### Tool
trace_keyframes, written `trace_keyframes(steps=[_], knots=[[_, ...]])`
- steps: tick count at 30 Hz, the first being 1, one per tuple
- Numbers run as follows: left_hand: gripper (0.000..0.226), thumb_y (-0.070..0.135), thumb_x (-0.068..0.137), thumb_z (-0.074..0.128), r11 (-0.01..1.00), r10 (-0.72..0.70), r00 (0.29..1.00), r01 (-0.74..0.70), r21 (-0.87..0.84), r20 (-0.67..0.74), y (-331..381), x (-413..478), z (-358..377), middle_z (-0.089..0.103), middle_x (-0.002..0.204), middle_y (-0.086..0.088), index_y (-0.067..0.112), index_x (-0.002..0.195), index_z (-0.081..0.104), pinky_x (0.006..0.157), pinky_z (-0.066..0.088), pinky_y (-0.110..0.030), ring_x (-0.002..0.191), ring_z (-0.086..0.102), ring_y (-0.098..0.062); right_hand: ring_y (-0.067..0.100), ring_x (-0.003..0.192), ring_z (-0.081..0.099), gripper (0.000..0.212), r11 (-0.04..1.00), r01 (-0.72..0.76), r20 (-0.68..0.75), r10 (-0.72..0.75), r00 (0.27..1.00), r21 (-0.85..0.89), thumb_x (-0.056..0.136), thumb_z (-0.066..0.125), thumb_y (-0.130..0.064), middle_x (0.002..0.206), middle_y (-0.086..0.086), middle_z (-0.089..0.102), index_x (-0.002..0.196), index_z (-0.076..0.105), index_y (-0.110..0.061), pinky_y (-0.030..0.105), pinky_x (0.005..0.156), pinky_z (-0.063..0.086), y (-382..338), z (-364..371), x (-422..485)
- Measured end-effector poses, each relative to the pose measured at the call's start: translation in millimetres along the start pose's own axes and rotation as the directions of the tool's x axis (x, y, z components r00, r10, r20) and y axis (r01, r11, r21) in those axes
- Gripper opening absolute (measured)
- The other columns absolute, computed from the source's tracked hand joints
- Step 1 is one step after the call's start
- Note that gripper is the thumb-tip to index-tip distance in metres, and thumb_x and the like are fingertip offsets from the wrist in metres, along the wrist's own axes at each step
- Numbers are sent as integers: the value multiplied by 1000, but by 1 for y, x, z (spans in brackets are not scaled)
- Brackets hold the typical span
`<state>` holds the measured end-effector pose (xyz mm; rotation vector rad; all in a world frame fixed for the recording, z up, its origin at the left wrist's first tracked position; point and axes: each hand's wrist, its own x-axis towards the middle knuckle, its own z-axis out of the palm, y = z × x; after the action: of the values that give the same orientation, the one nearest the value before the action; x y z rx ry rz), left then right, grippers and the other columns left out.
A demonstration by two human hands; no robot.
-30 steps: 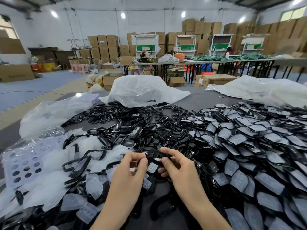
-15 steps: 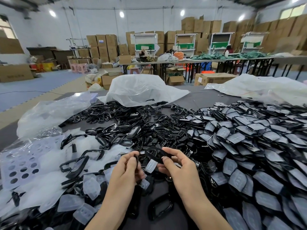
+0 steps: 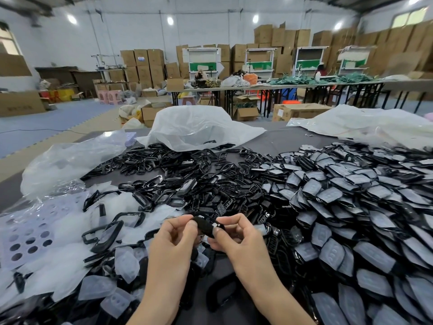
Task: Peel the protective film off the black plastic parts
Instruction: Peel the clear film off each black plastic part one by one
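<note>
Both hands, left hand [image 3: 174, 240] and right hand [image 3: 236, 238], pinch one black plastic part [image 3: 205, 225] with curled fingers, filmed parts [image 3: 351, 207] heaped at three o'clock.

the small black plastic part [image 3: 204, 225] rose off the heap by the bench's near edge and turned between the hands. the left hand [image 3: 174, 240] pinched its left end, the right hand [image 3: 236, 239] its right end. the pale protective film [image 3: 214, 224], hanging before, showed only as a sliver.
</note>
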<state>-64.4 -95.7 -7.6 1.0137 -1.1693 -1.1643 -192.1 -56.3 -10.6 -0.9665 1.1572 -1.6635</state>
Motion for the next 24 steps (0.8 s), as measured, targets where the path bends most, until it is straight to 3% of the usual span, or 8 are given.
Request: trace_keyframes(steps=[3,7,10,13,16,20,22,24], knots=[[10,26,90,66,996,35,999,-35,87,-1,3,-2,-1,75,83,9,35,88,69,77,51,-33,77,69,-5,26,84,76,13,1000,9,20,-9,1000,14,93,68,-4,84,1,75,95,68,-17,24,75,59,-2,0,0],[6,25,89,67,998,40,999,-42,52,28,7,-1,-2,73,83,-5,29,86,67,78,56,-44,78,70,-29,25,84,76,11,997,-25,71,20,997,77,92,69,-5,82,2,74,101,69,-11,23,73,58,-7,-1,0],[18,22,90,65,980,123,991,-131,151,57,8,0,-5,65,77,-2,39,88,61,70,52,-39,71,63,-27,23,79,75,11,993,-41,101,30,994,107,91,69,-4,79,3,72,100,72,-9,22,70,57,-11,-2,-1],[23,16,93,63,967,137,981,-162,196,135,8,2,-7,68,85,-3,39,98,62,66,52,-26,76,65,-26,21,78,74,12,996,-26,120,16,993,85,92,68,-6,80,3,73,102,72,-10,22,69,57,-11,-3,0],[27,14,90,67,920,185,960,-244,307,210,9,0,-7,67,82,7,41,94,66,62,47,-14,69,63,-10,17,73,72,15,1000,-7,108,10,994,-24,91,71,-6,79,5,75,102,72,-16,20,67,56,-8,-4,0],[19,37,91,60,706,298,894,-442,553,335,8,1,-13,60,97,26,51,102,52,65,47,-16,82,60,-3,14,67,71,17,985,24,-23,-28,999,-173,91,71,-8,77,5,75,93,72,-25,19,64,54,-4,-10,5],[13,52,88,51,562,286,850,-523,641,442,9,4,-21,55,98,25,52,101,49,68,45,-18,88,56,-2,14,65,70,16,981,39,-91,-58,994,-192,91,71,-9,74,5,75,93,70,-25,20,64,54,-5,-17,9],[26,62,87,43,395,231,778,-624,674,584,5,6,-28,50,91,26,48,106,54,79,42,-19,93,48,1,14,64,71,15,987,29,-143,-52,988,-159,91,72,-10,72,4,74,94,70,-24,21,63,55,-5,-23,12]])
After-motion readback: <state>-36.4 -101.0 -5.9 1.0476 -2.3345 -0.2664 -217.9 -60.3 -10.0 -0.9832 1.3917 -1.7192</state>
